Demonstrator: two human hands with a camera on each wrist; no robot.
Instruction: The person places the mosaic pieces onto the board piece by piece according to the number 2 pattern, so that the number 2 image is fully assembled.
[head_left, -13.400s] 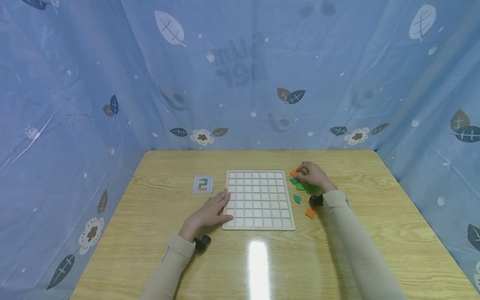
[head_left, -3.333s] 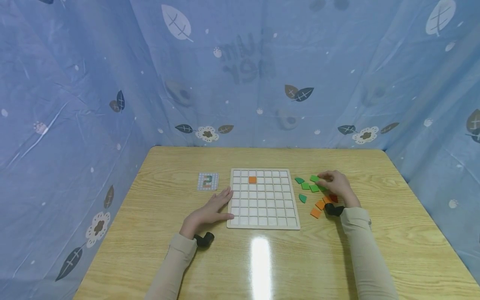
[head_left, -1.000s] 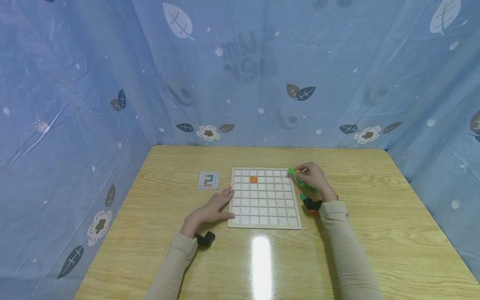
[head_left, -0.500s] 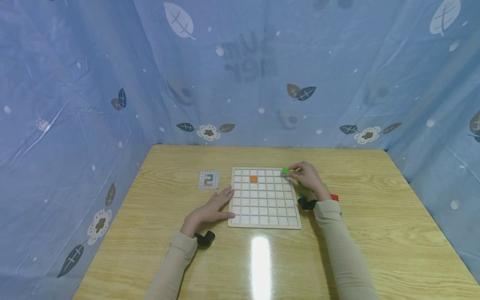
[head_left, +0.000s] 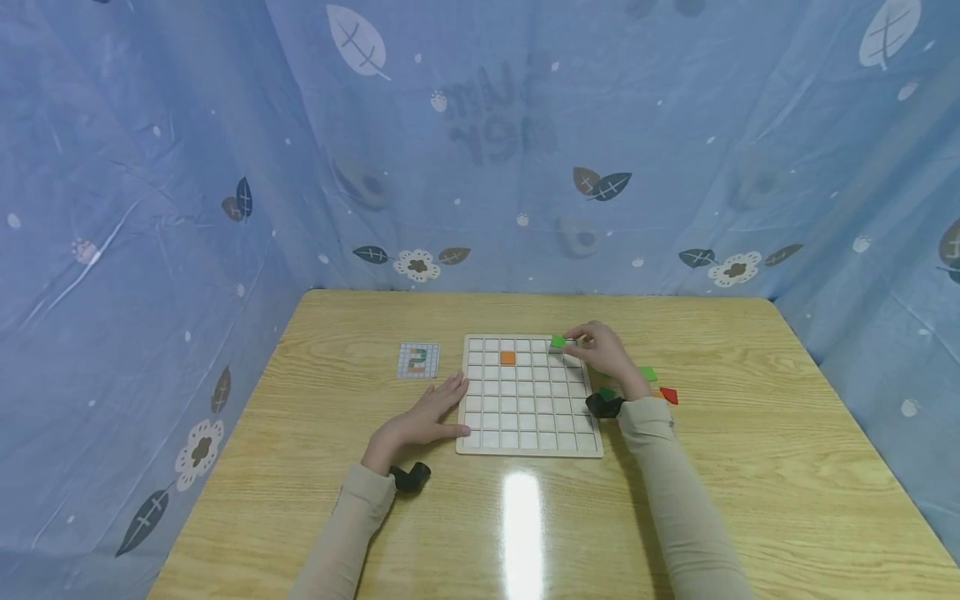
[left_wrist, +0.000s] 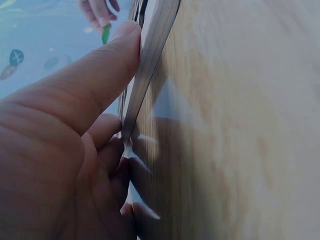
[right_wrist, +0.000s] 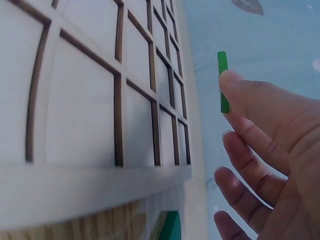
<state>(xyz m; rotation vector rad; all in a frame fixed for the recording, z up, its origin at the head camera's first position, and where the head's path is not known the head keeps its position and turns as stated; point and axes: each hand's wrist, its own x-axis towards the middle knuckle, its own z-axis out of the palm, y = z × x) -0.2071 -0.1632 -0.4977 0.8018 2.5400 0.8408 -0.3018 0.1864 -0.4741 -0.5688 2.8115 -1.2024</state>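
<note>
Leftward over the far row of the gridded board [head_left: 526,403], the right hand [head_left: 602,350] has shifted since half a second ago with a green tile [head_left: 558,342], while the left hand [head_left: 422,419] has stayed put.

Blue curtain [head_left: 480,167], printed with leaves and flowers, closes off the back and both sides. Before it spreads the pale wood-grain table [head_left: 787,475], glossy enough to throw back a bright streak of light [head_left: 522,533] near the front. The board lies flat at mid-table, and by its look the filling is at an early stage: one orange tile [head_left: 507,357] sits in the second row from the far edge, third column from the left, and the other cells in sight hold nothing.

The left hand rests along the board's left edge, fingers relaxed, clutching nothing. The right hand pinches the green tile between thumb and finger, above the board and not yet in a cell.

Left of the board lies a small card [head_left: 417,360] with a coloured figure like a 2. Still to be used, it seems, are the loose pieces at the right: a light green piece [head_left: 648,373], a red piece [head_left: 669,396] and a dark green piece [head_left: 607,392]; the arm may hide more.
</note>
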